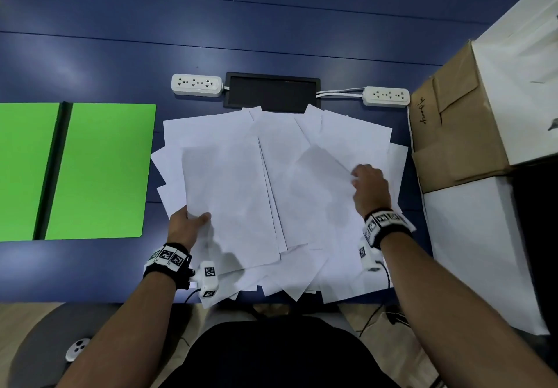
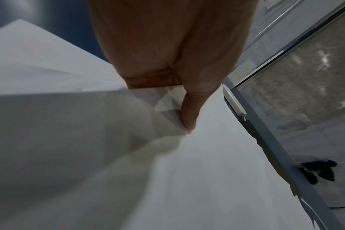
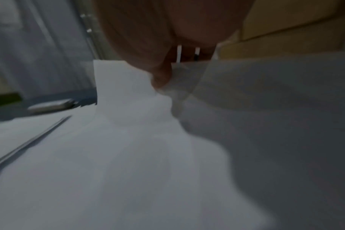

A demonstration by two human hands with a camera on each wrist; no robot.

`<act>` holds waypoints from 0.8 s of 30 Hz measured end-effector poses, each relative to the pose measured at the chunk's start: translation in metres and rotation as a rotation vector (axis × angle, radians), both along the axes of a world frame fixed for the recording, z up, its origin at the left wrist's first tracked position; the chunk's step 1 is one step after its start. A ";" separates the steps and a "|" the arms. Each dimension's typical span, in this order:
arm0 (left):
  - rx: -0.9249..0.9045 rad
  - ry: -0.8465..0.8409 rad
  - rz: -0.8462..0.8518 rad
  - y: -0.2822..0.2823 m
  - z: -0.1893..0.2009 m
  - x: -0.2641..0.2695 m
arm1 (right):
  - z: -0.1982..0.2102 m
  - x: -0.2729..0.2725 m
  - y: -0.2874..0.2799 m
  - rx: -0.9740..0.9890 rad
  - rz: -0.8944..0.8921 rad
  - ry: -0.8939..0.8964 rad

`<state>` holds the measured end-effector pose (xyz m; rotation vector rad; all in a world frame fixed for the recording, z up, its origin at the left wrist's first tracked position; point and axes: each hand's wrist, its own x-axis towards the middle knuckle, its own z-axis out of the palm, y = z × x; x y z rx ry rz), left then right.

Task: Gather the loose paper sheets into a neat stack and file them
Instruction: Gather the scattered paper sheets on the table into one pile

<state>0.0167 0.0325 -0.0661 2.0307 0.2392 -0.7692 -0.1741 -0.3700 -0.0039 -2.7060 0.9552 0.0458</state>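
Observation:
Several loose white paper sheets [image 1: 302, 176] lie fanned and overlapping across the middle of the blue table [image 1: 211, 25]. My left hand [image 1: 188, 221] grips the near left edge of a top sheet [image 1: 229, 194], thumb on top and fingers under; the left wrist view shows the thumb [image 2: 189, 112] pressed on the paper [image 2: 207, 171]. My right hand [image 1: 367, 185] pinches the corner of another sheet [image 1: 320, 188] at the right of the pile; its wrist view is blurred, with the hand [image 3: 161, 74] holding paper [image 3: 128, 124]. An open green folder [image 1: 99, 170] lies flat at the left.
Two white power strips [image 1: 197, 84] [image 1: 386, 96] flank a black cable hatch [image 1: 271, 91] behind the pile. A cardboard box [image 1: 453, 121] and white boxes [image 1: 471, 251] stand at the right edge. Some sheets overhang the table's near edge [image 1: 90, 300].

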 end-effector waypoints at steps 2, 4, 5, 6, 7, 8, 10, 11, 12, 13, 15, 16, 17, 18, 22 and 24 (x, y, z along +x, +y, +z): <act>0.002 -0.002 -0.002 0.000 -0.001 0.000 | -0.004 0.026 -0.002 0.037 0.188 0.099; 0.011 -0.006 0.000 0.000 -0.003 0.000 | -0.014 0.046 -0.002 0.084 0.318 0.238; 0.010 -0.010 0.003 0.001 -0.004 0.001 | -0.019 0.053 -0.001 0.090 0.366 0.334; 0.012 -0.012 0.001 0.001 -0.004 0.000 | -0.024 0.058 0.000 0.074 0.393 0.416; 0.004 -0.015 0.006 0.001 -0.004 -0.001 | -0.027 0.063 0.003 0.044 0.399 0.463; 0.002 -0.016 0.008 0.001 -0.004 -0.001 | -0.030 0.065 0.005 0.003 0.392 0.479; -0.002 -0.020 0.014 0.001 -0.003 -0.002 | -0.031 0.068 0.010 -0.106 0.367 0.461; -0.005 -0.020 0.019 0.001 -0.004 -0.003 | -0.030 0.069 0.010 -0.163 0.349 0.447; -0.008 -0.017 0.024 0.001 -0.004 -0.003 | -0.028 0.069 0.011 -0.205 0.332 0.435; -0.012 -0.016 0.030 0.001 -0.005 -0.003 | -0.025 0.068 0.010 -0.219 0.311 0.420; -0.020 -0.009 0.033 0.002 -0.005 -0.002 | -0.020 0.063 0.006 -0.160 0.273 0.387; -0.022 -0.002 0.035 0.002 -0.005 -0.002 | -0.017 0.060 0.003 -0.089 0.241 0.379; -0.027 -0.001 0.036 0.003 -0.005 -0.001 | -0.015 0.057 0.000 -0.002 0.205 0.375; -0.026 0.000 0.032 0.003 -0.006 -0.001 | -0.013 0.054 -0.004 0.092 0.168 0.379; -0.034 0.003 0.034 0.003 -0.004 -0.001 | -0.010 0.044 -0.019 0.213 0.170 0.489; -0.029 0.007 0.039 0.004 -0.002 -0.001 | -0.007 0.044 -0.023 0.205 0.104 0.442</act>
